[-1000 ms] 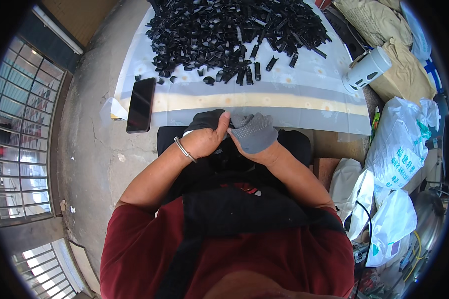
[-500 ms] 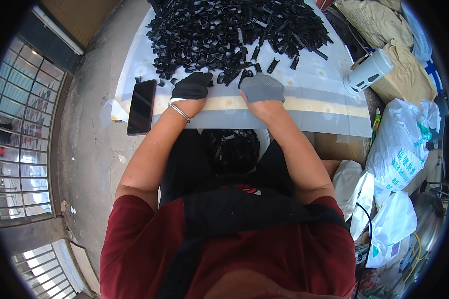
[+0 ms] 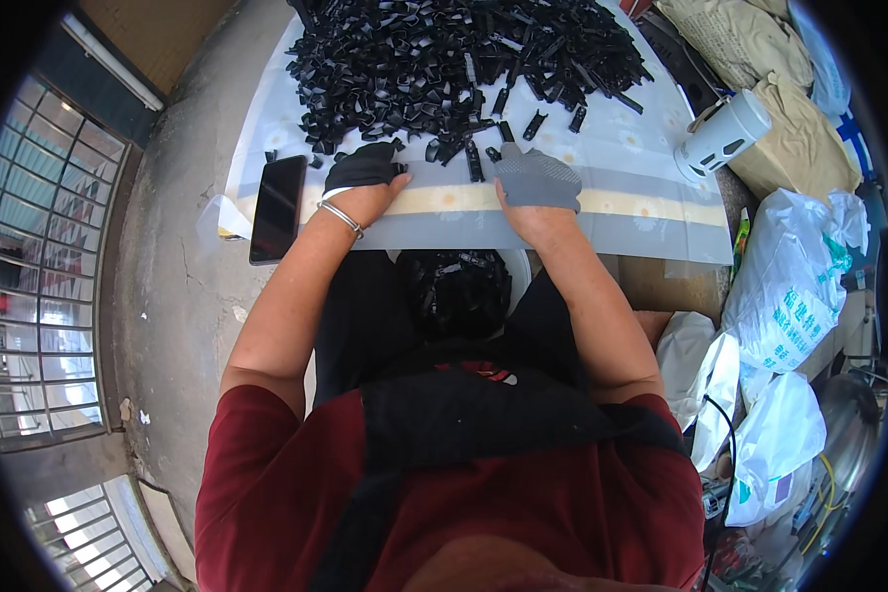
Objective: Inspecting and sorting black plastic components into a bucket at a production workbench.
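Note:
My left hand (image 3: 363, 180), in a black half-finger glove, is closed at the front edge of a heap of small black plastic parts (image 3: 395, 74). A small black plastic piece (image 3: 401, 169) shows at its thumb and fingertips. My right hand (image 3: 540, 182) wears a grey glove and stands apart from the left, one finger stretched toward a slim black plastic part (image 3: 506, 131). Whether that fingertip touches it is hard to see. Between my hands a long black plastic clip (image 3: 475, 161) lies on the patterned tablecloth (image 3: 641, 197).
A dark phone (image 3: 277, 209) lies at the table's left edge. On the right stands a white tumbler (image 3: 725, 135), with brown sacks (image 3: 794, 138) and white plastic bags (image 3: 784, 286) beyond. Below the table edge, between my legs, sits a container of black parts (image 3: 454, 293).
My hands have moved apart, left hand leftward and right hand rightward. The long black clip that was by my right hand now lies free between them. My right finger has stretched forward.

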Motion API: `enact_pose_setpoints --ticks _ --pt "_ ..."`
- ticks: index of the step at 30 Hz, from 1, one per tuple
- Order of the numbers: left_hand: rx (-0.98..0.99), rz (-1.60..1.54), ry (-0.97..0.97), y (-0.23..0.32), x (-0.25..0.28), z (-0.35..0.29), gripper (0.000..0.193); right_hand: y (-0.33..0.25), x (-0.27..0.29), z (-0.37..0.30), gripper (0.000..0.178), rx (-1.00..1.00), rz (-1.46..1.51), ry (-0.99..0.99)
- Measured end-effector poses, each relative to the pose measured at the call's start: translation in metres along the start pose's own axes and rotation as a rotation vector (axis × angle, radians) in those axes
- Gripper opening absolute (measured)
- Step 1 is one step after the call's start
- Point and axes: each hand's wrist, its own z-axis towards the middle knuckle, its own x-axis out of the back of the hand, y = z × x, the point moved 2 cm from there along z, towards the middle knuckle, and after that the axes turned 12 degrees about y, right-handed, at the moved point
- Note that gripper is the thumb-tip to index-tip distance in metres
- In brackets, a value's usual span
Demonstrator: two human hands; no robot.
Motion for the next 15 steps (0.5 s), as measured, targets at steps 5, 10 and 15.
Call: enact_pose_setpoints --ticks 5,10,15 --pt "-0.024 0.007 0.028 0.002 0.003 -0.006 0.038 0.011 -0.017 0.006 0.019 0.056 -0.057 -0.028" --pt "-0.059 -0.084 0.064 -0.006 0.002 -0.014 0.038 0.011 -0.007 -0.014 0.021 -0.018 0.195 0.056" --pt "-0.063 -0.121 0.089 0.000 0.005 -0.013 0.036 -0.014 0.004 -0.026 0.025 0.122 0.561 0.052"
